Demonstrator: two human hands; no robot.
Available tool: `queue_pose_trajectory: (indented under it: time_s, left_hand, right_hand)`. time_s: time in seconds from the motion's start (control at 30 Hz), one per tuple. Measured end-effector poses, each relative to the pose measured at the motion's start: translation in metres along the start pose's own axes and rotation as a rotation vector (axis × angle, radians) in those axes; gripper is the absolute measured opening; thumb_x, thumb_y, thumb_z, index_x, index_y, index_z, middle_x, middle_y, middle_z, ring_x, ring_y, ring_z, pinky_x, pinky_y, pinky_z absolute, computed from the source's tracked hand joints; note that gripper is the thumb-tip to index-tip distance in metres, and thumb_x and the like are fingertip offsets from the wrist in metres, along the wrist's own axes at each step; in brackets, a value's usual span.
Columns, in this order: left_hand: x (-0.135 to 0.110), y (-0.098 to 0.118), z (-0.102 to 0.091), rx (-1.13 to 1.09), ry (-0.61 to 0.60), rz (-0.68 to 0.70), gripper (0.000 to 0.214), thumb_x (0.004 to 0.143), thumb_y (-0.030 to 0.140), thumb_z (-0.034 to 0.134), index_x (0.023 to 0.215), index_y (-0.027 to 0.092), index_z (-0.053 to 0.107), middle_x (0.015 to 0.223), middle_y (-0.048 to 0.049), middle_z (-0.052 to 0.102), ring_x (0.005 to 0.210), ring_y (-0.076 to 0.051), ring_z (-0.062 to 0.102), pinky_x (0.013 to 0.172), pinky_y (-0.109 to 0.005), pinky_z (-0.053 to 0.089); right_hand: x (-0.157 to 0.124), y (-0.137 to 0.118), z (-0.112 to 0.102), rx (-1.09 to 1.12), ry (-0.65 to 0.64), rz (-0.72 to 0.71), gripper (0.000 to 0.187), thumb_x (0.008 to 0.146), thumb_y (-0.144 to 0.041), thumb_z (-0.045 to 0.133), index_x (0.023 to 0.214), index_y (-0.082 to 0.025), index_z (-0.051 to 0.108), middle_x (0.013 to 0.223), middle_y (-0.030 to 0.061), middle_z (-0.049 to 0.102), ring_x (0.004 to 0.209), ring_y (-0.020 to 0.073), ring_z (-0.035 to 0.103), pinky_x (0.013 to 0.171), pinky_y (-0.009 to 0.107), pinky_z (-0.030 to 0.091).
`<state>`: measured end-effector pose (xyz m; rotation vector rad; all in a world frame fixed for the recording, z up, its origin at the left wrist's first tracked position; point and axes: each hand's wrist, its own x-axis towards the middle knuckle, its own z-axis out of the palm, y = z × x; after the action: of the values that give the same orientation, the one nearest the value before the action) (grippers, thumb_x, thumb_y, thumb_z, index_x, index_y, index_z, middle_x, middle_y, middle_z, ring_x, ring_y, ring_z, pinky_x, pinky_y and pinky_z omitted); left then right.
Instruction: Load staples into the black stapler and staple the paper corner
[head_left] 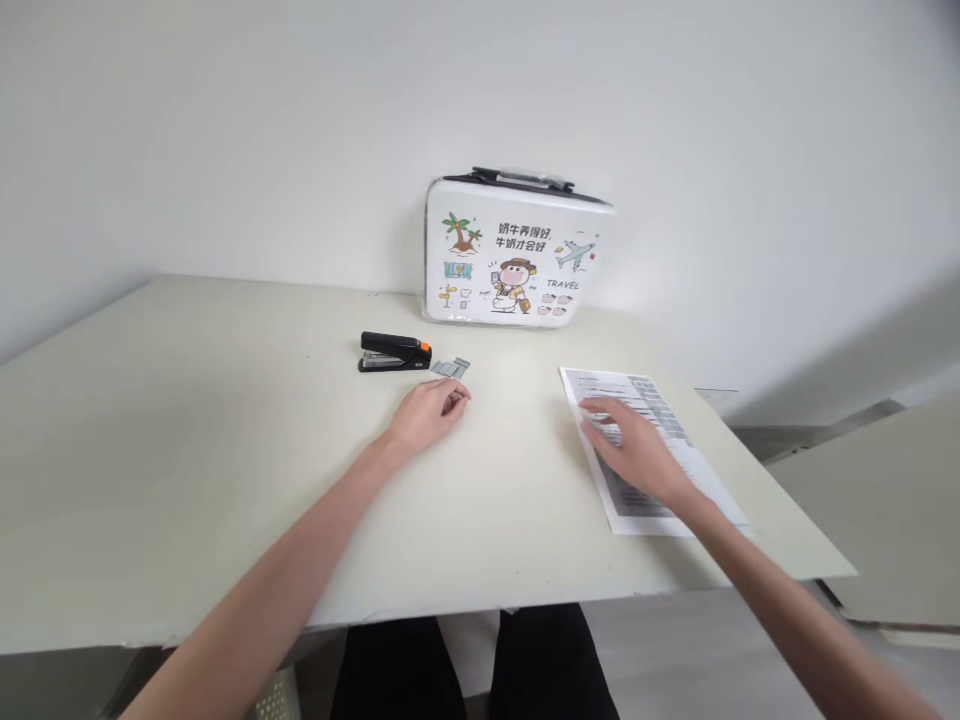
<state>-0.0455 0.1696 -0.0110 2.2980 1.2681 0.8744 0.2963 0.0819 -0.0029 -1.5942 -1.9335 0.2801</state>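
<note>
My left hand (429,412) rests on the table with its fingers curled in, and nothing shows in them. Just beyond its fingertips lie several grey staple strips (451,367). Left of these strips stands a black stapler (394,353) with an orange piece at its right end. Over on the right, my right hand (630,450) is above printed paper sheets (626,388), thumb and fingers apart with no sheet gripped. That hand and forearm cover part of the print. Whether the fingertips touch the paper I cannot tell.
A white case (517,260) with cartoon prints and a black handle stands at the back of the table (225,430), close to the wall. The table's front edge runs just above my dark-clad legs (551,665). A pale surface (885,500) lies beyond the right edge.
</note>
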Motion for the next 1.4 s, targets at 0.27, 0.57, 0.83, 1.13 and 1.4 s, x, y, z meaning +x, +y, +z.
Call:
queue_pose_trajectory:
  time_s: [0.27, 0.57, 0.83, 1.13, 1.4]
  left_hand:
    - [-0.008, 0.009, -0.003, 0.022, 0.021, -0.01, 0.02, 0.096, 0.033, 0.054, 0.094, 0.023, 0.071, 0.09, -0.0057, 0.074, 0.08, -0.023, 0.067, 0.079, -0.036, 0.054]
    - [-0.049, 0.044, 0.006, 0.092, -0.048, 0.145, 0.036, 0.104, 0.049, 0.051, 0.127, 0.023, 0.064, 0.138, -0.0096, 0.067, 0.136, -0.029, 0.056, 0.119, -0.05, 0.04]
    - [-0.083, 0.023, -0.021, 0.414, -0.263, -0.032, 0.076, 0.106, 0.07, 0.036, 0.165, 0.022, 0.038, 0.175, -0.0076, 0.027, 0.164, -0.034, 0.017, 0.132, -0.052, 0.019]
    - [-0.094, -0.018, -0.07, 0.581, -0.268, -0.188, 0.083, 0.103, 0.077, 0.031, 0.169, 0.026, 0.033, 0.177, -0.0039, 0.017, 0.164, -0.033, 0.012, 0.132, -0.054, 0.016]
    - [-0.095, -0.032, -0.072, 0.576, -0.165, -0.224, 0.086, 0.103, 0.075, 0.03, 0.168, 0.019, 0.033, 0.177, -0.0092, 0.018, 0.164, -0.032, 0.015, 0.133, -0.054, 0.017]
  right_hand:
    - [-0.093, 0.062, -0.038, -0.3, -0.019, 0.137, 0.052, 0.103, -0.06, 0.043, 0.139, -0.03, 0.065, 0.153, 0.0126, 0.061, 0.144, 0.0394, 0.055, 0.115, 0.065, 0.049]
    - [-0.135, -0.06, 0.012, -0.377, -0.054, -0.135, 0.066, 0.105, -0.063, 0.047, 0.153, -0.02, 0.056, 0.159, 0.0153, 0.054, 0.148, 0.0412, 0.05, 0.114, 0.061, 0.051]
    - [-0.105, -0.142, 0.031, -0.009, -0.304, -0.34, 0.05, 0.108, -0.053, 0.048, 0.15, -0.028, 0.06, 0.159, 0.0096, 0.056, 0.148, 0.0336, 0.05, 0.119, 0.056, 0.046]
    - [-0.062, -0.047, 0.031, 0.28, -0.069, -0.097, 0.038, 0.105, -0.044, 0.054, 0.137, -0.026, 0.066, 0.152, 0.0094, 0.062, 0.142, 0.0289, 0.056, 0.122, 0.055, 0.043]
    - [-0.061, -0.031, 0.029, 0.296, -0.003, -0.043, 0.029, 0.104, -0.04, 0.053, 0.127, -0.028, 0.067, 0.142, 0.0085, 0.067, 0.136, 0.0288, 0.06, 0.115, 0.054, 0.049]
